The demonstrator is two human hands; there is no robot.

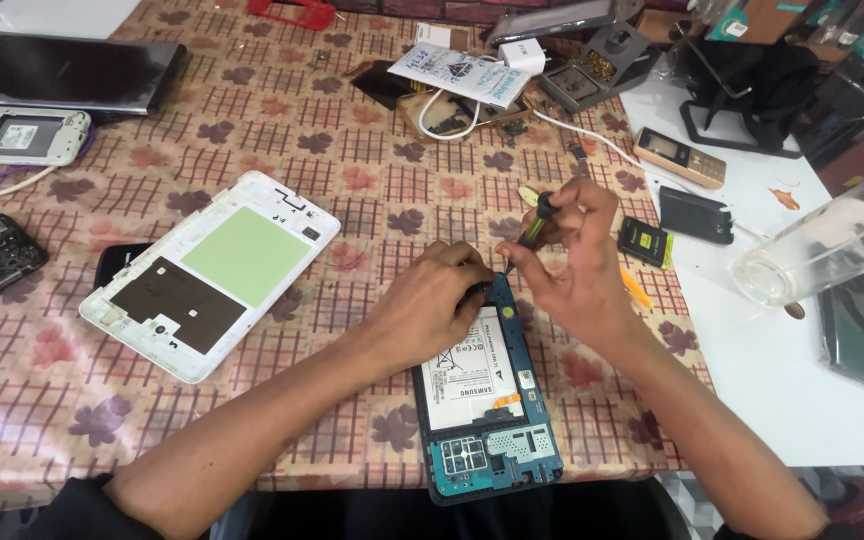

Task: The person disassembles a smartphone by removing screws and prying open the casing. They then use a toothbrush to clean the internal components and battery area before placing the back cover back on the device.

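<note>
An opened tablet (pixel 482 400) lies face down near the table's front edge, showing its white battery and blue-green circuit board. My left hand (pixel 427 300) presses on the tablet's upper left corner, fingers curled over its edge. My right hand (pixel 572 255) grips a small screwdriver (pixel 535 225) with a black cap and a green-and-black handle. Its tip points down at the tablet's top edge, right beside my left fingers.
The white back cover (pixel 212 270) lies to the left on the patterned tablecloth (pixel 352 180). More phones and parts lie around: a white phone (pixel 17 135), a dark laptop (pixel 62 70), a gold phone (pixel 680 157), a small battery (pixel 645 241), a clear bottle (pixel 832 245).
</note>
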